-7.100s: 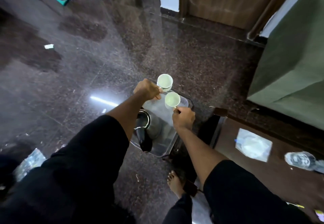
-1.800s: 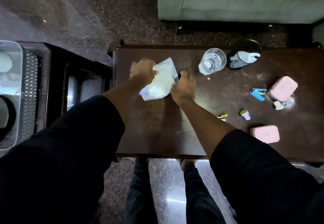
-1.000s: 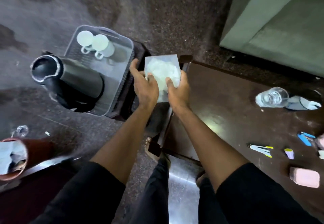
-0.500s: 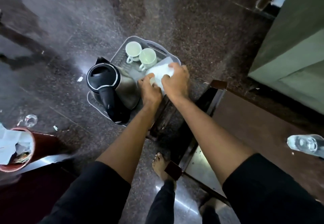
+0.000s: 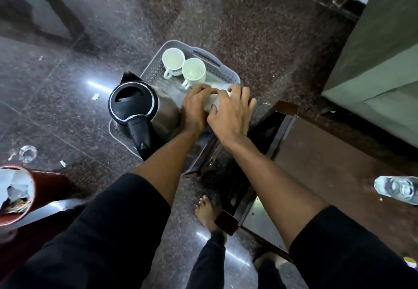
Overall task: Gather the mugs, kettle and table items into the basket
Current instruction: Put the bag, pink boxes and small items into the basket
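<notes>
Both hands pressing a white packet [image 5: 211,102] into the grey basket [image 5: 228,71], left hand [image 5: 194,107] curled on it, right hand [image 5: 230,112] spread flat on top, neither grip fully closed. Best settled flat in the near corner, clear of the two mugs [image 5: 183,64] and the kettle [image 5: 140,110] crowding the left. Still waiting on the dark tabletop [image 5: 339,175]: a clear glass [image 5: 398,190]. Red bin [image 5: 15,191] nearby.
</notes>
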The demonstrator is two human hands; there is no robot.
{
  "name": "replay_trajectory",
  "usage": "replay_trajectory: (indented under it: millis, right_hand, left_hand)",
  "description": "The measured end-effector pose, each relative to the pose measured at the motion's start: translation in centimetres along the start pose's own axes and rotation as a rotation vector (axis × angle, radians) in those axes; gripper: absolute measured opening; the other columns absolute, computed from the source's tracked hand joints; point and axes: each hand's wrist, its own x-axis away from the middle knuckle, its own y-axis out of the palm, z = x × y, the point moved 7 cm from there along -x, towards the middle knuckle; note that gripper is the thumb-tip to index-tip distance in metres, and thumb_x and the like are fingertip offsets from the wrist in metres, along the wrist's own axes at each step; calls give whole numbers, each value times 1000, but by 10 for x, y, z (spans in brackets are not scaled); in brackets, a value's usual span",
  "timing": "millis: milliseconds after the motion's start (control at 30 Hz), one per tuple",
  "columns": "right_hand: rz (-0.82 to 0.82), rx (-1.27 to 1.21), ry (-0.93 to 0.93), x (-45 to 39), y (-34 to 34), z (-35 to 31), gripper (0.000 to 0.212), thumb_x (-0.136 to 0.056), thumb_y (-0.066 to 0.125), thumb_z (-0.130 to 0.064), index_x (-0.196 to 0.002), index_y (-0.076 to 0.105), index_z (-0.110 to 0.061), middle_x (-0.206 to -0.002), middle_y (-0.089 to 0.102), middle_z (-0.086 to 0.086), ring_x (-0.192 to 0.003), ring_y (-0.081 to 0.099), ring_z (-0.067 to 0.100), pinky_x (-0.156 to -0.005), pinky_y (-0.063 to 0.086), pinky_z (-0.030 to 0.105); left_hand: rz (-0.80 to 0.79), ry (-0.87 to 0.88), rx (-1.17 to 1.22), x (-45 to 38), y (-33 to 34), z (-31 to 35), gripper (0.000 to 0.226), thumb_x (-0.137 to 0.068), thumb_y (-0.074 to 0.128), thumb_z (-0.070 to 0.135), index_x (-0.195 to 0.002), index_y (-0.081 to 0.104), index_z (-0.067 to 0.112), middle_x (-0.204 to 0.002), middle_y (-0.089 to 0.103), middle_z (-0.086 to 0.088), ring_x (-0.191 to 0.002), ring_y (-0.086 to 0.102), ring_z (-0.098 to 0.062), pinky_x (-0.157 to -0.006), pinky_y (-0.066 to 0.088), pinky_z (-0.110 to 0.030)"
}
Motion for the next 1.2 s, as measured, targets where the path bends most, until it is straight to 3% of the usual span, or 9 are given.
replay_trajectory:
  millis: [233,367,500,567,767,933,1033,1133,1200]
  right_hand:
    - [-63,40,-94,-9,11,-9,35,-85,58,-22,-117,73,-18,-118,64,2,-120,51,28,-98,36,41]
    - [-21,-9,-99,-9,11,-4,31,-84,58,-18,-113,71,-17,-113,66,2,-115,54,28,-94,37,41]
    - [-151,80,-210,-13,28,-9,48,-79,72,-26,-125,64,-17,-118,67,3,-118,54,27,-98,38,41]
    - [-206,112,-240,-17,36,-10,53,-85,67,-27,-135,55,-17,-117,71,3,-120,55,27,-98,37,42]
    - [-275,160,-290,-36,47,-16,69,-97,54,-23,-159,27,-13,-121,73,10,-127,54,34,-104,32,48]
    - [-393,317,-316,-54,62,-21,50,-101,46,-31,-150,43,-20,-134,67,8,-132,52,32,-111,27,47]
    - [-424,388,-345,-54,69,-23,48,-104,36,-24,-151,42,-16,-132,69,9,-134,49,31,-113,26,44]
    - [-437,351,-333,-55,66,-23,48,-99,47,-26,-147,47,-17,-130,69,10,-134,46,32,-110,28,45]
    - [-352,289,-336,-55,53,-20,35,-93,57,-23,-128,61,-19,-121,71,8,-128,49,31,-104,31,48]
  left_hand:
    - [57,36,-95,1,1,-2,36,-96,65,22,-131,69,29,-146,58,4,-135,53,-19,-112,40,-40]
    - [106,41,-154,-3,-4,2,36,-97,60,28,-132,68,36,-150,57,9,-137,51,-17,-108,36,-36]
    - [-51,9,-421,-5,7,0,41,-103,50,30,-143,57,31,-168,33,6,-150,35,-21,-112,32,-39]
    - [-37,37,-550,2,7,3,43,-105,47,32,-147,52,30,-171,25,5,-152,33,-22,-112,33,-40]
    - [-4,-93,-602,6,4,1,47,-109,41,19,-156,37,18,-161,34,-8,-139,45,-28,-105,46,-41]
    - [-92,-245,-579,5,13,-8,43,-105,54,18,-146,41,17,-155,34,-11,-127,52,-30,-96,53,-42]
    - [-113,-327,-524,-1,14,-13,32,-107,51,20,-139,48,19,-149,40,-11,-130,48,-31,-102,48,-41]
    - [-34,-345,-371,3,10,-14,34,-100,61,14,-134,54,13,-142,44,-16,-127,48,-35,-106,46,-42]
    - [62,-306,-222,12,3,-6,38,-90,67,4,-126,60,7,-134,47,-18,-118,52,-37,-99,47,-42]
